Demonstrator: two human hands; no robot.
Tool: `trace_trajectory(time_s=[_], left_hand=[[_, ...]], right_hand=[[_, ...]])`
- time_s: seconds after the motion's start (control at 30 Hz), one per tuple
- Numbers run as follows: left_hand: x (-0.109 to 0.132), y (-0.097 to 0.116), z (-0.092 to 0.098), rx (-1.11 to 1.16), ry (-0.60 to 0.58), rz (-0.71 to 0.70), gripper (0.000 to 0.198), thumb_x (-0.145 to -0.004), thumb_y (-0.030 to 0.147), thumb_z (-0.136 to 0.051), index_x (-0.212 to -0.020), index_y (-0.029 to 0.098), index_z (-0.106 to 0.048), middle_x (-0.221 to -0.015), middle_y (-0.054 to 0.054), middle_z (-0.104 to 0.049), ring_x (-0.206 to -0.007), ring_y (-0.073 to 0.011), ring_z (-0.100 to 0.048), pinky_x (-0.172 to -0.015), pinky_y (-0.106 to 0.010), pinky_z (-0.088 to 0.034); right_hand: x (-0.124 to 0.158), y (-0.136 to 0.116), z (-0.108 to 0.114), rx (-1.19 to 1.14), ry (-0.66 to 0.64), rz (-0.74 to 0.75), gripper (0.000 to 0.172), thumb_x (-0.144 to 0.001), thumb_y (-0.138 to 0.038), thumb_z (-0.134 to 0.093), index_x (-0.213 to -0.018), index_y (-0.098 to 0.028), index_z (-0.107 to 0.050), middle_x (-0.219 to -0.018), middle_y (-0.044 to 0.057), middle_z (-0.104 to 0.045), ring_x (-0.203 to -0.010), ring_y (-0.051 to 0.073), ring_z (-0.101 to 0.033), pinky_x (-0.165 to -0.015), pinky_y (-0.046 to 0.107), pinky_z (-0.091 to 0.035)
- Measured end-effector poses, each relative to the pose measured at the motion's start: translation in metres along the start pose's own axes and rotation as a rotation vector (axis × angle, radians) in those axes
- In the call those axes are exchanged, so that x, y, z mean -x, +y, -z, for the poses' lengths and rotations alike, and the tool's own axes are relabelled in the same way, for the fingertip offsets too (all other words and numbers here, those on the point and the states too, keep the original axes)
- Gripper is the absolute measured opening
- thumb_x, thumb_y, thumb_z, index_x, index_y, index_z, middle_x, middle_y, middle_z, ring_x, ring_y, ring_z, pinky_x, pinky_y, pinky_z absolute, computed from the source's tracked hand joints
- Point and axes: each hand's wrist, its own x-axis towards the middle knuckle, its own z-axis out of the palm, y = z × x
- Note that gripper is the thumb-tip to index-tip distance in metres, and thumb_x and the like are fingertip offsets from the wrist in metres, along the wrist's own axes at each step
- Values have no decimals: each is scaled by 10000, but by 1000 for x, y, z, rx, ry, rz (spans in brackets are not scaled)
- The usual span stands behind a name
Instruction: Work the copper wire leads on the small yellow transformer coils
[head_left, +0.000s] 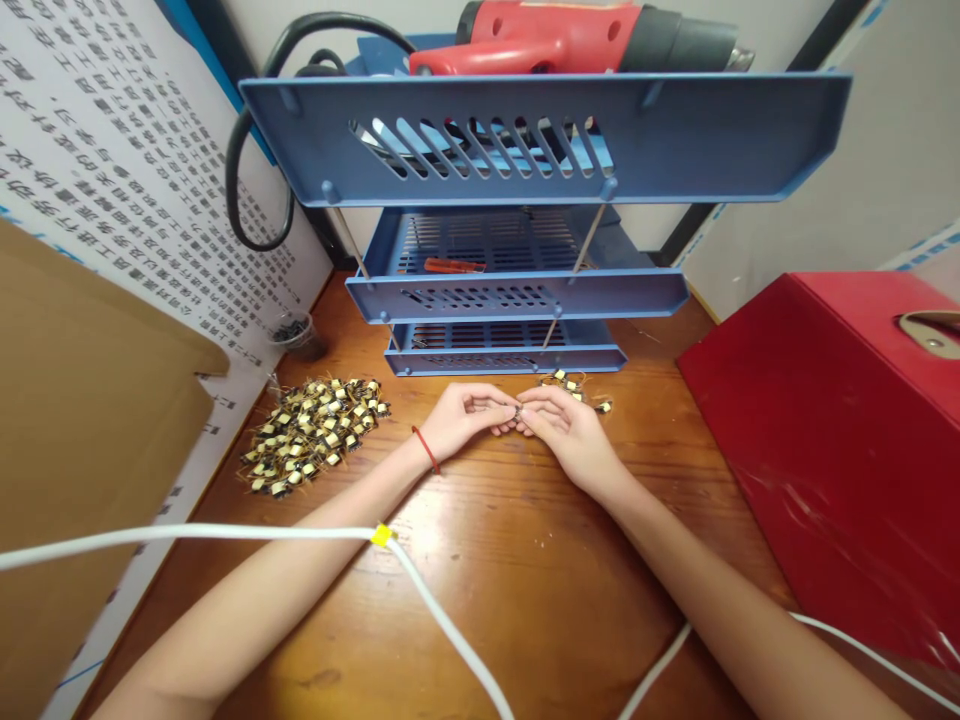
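The left hand and right hand meet, fingertips pinching a tiny yellow-banded, wire-leaded electronic component between them; a large loose heap of like components lies left of the hands, a sparse cluster of them just ahead of the right hand.

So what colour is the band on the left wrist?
Red band, shown best in the head view.

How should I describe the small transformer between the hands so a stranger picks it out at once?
Begin at the blue three-tier tray rack on the wooden desk. Just in front, the left hand and right hand meet, pinching a small yellow-taped transformer. Unlike those in the heap at left, it alone is held.
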Motion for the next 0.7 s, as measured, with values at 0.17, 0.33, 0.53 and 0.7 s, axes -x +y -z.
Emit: trace_trajectory(time_s=[0.17,0.33,0.53,0.7], left_hand=[[0,0,0,26,-7,-4,250,-608,283,-737,-755,88,-682,-644,-49,-687,-562,-99,-593,-582,-216,-477],[0,1,0,16,-9,-4,274,-600,308,-743,-754,90,-682,-656,-57,-692,-569,-107,-599,-593,-227,-482],[0,2,0,13,-14,-3,278,-596,313,-744,-752,92,-684,-659,-56,-694,-577,-107,-602,-593,-220,-482],[2,3,-1,4,-11,-2,258,-593,299,-745,-743,96,-688,-660,-48,-694,-573,-101,-594,-603,-222,-481]], right_hand=[[-2,0,0,-46,0,-31,232,-698,-332,-685,-851,-189,-587,-739,10,-641,-711,135,-627,-740,307,-510],[-3,0,1,-47,6,-30,246,-682,-343,-698,-845,-193,-591,-743,10,-645,-717,143,-630,-751,321,-510],[-2,-1,1,-51,11,-42,280,-669,-365,-705,-850,-187,-587,-750,11,-642,-727,141,-629,-767,321,-504],[-2,-4,1,-49,-1,-31,270,-687,-375,-687,-854,-187,-588,-748,9,-632,-725,135,-619,-760,312,-501]])
